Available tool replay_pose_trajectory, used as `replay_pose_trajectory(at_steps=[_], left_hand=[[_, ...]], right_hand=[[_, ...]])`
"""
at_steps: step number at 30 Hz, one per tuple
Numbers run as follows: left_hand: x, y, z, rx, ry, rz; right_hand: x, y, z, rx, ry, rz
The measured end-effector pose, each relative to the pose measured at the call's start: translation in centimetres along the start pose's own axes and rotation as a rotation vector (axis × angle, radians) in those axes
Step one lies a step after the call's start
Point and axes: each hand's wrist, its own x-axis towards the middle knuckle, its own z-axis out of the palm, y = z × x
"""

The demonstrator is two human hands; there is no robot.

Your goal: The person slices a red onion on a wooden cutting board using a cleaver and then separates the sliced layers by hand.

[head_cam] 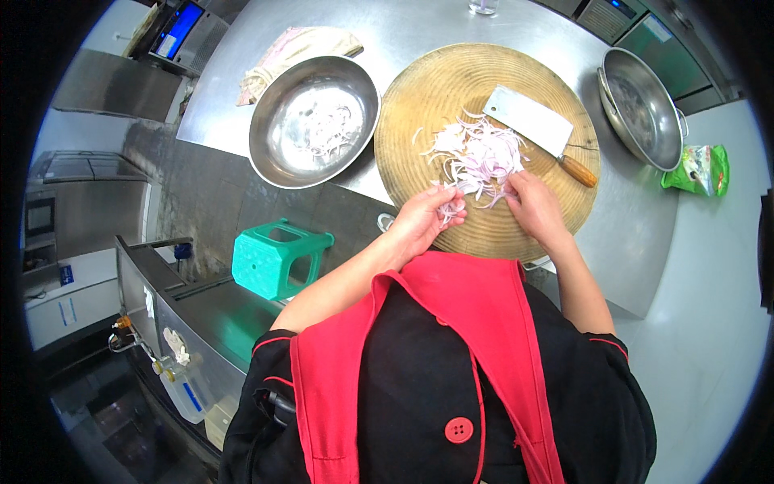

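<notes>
Thin slices of red onion (484,154) lie heaped on a round wooden chopping block (417,109). My left hand (426,215), at the block's near left edge, is curled around a small bunch of slices. At the near right side of the heap, my right hand (535,202) has its fingertips on the slices; whether it grips any is hard to tell. A cleaver (532,121) with a wooden handle rests flat on the block behind my right hand. Left of the block, a steel bowl (272,139) holds some loose slices (329,130).
A folded cloth (302,48) lies behind the bowl on the steel table (399,24). Another steel pan (641,109) with handles stands at the right, near a green packet (698,169). A green plastic stool (272,260) stands on the floor at the left. A glass (484,6) is at the far edge.
</notes>
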Motion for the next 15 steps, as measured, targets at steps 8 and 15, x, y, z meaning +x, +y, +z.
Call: replay_pose_trajectory(at_steps=[8,15], left_hand=[[0.0,-0.2,0.0,0.073,-0.006,-0.016],[-0.2,-0.1,1.0,0.088,-0.042,-0.006]], right_hand=[[0.9,1.1,1.0,0.794,-0.197,0.273],[1.3,-2.1,1.8,1.212,-0.332,0.271]])
